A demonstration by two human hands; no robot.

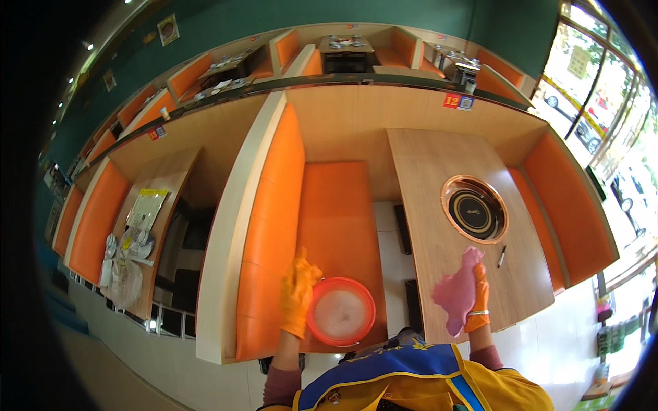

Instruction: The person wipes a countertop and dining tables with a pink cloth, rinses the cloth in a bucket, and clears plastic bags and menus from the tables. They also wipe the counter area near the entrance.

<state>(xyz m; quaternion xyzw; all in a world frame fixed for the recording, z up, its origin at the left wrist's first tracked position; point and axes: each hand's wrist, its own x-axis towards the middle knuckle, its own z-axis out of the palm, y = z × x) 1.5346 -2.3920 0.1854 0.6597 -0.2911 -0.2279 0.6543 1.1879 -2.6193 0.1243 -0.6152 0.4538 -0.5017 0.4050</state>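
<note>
My right hand (479,294), in an orange rubber glove with a pale band at the wrist, grips a crumpled pink cloth (457,297) over the near part of the wooden table (437,216). Just beyond the cloth lies a marker pen (501,256). My left hand (296,295), gloved in orange too, is at the left side of a red bucket (341,281) of cloudy, sudsy water. Whether its fingers hold anything is unclear. The bucket rests on the near end of the orange bench seat (336,216).
A round cooker with a copper-coloured rim (446,205) is set into the table. A wooden-edged partition (226,272) rises left of the bench. On the left table (169,177) are wrapped dishes (141,244), a plastic bag (125,282) and a printed sheet (148,208). Windows (586,77) line the right.
</note>
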